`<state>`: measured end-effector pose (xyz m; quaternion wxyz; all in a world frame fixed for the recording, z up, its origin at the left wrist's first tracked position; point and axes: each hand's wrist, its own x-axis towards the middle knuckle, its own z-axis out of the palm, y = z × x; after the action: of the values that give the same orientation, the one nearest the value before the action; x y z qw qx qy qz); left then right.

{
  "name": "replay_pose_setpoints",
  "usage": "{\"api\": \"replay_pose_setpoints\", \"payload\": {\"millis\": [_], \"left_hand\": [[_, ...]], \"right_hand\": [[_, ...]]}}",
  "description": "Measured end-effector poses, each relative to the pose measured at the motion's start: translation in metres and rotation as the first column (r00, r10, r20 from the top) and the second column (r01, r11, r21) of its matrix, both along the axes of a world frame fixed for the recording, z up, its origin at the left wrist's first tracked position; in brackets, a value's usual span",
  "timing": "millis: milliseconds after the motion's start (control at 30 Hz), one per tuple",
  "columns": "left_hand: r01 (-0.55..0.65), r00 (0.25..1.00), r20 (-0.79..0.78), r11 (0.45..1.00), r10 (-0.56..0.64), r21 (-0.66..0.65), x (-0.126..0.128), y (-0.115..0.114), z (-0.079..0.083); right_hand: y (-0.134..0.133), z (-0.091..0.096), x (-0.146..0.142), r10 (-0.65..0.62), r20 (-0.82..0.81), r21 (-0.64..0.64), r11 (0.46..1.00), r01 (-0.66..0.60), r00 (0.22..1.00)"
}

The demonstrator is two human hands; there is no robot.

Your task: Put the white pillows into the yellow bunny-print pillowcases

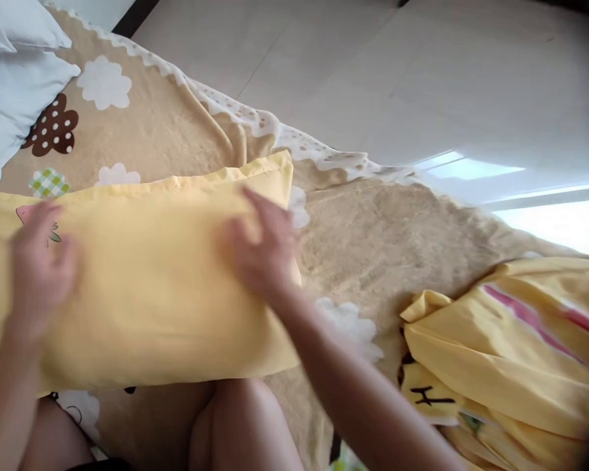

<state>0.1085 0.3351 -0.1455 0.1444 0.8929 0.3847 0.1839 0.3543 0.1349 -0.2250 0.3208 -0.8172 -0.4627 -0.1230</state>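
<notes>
A plump yellow pillow [161, 288] lies in front of me, its lower edge by my knees. A small pink and green print [53, 230] shows at its upper left. Over the left end of the pillow is my left hand [44, 261], smeared by motion, thumb apart from the fingers. My right hand [265, 242] is at the pillow's right side, with thumb and fingers spread and nothing gripped between them. Both hands are over the pillow's top face; blur hides whether the palms press on it.
Beneath the pillow spreads a tan blanket [373, 229] with flower patches and a white scalloped border. White pillows [19, 98] are at the upper left. Crumpled yellow fabric [520, 340] with pink stripes lies at the right. Beyond the bed's edge is grey tiled floor [324, 72].
</notes>
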Motion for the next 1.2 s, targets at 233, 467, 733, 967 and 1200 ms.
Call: {"api": "replay_pose_setpoints", "payload": {"millis": [233, 467, 733, 967, 1200], "left_hand": [[-0.347, 0.902, -0.271, 0.938, 0.335, 0.004, -0.008, 0.03, -0.072], [-0.667, 0.74, -0.246, 0.732, 0.626, -0.139, -0.084, 0.025, -0.123], [-0.713, 0.639, -0.359, 0.699, 0.68, 0.056, -0.083, 0.027, -0.171], [-0.725, 0.609, -0.456, 0.688, 0.649, 0.01, -0.09, 0.036, -0.172], [-0.734, 0.596, -0.476, 0.679, 0.647, 0.004, -0.073, 0.053, -0.168]], "right_hand": [[0.074, -0.042, -0.005, -0.102, -0.255, -0.373, 0.928, -0.001, 0.962], [0.034, -0.084, 0.021, -0.395, -0.209, -0.405, 0.867, 0.288, 0.895], [0.034, -0.133, 0.01, -0.411, -0.228, -0.435, 0.854, 0.285, 0.883], [0.042, -0.14, 0.018, -0.363, -0.144, -0.433, 0.86, 0.271, 0.921], [0.057, -0.144, 0.027, -0.417, -0.138, -0.427, 0.844, 0.326, 0.899]]}}
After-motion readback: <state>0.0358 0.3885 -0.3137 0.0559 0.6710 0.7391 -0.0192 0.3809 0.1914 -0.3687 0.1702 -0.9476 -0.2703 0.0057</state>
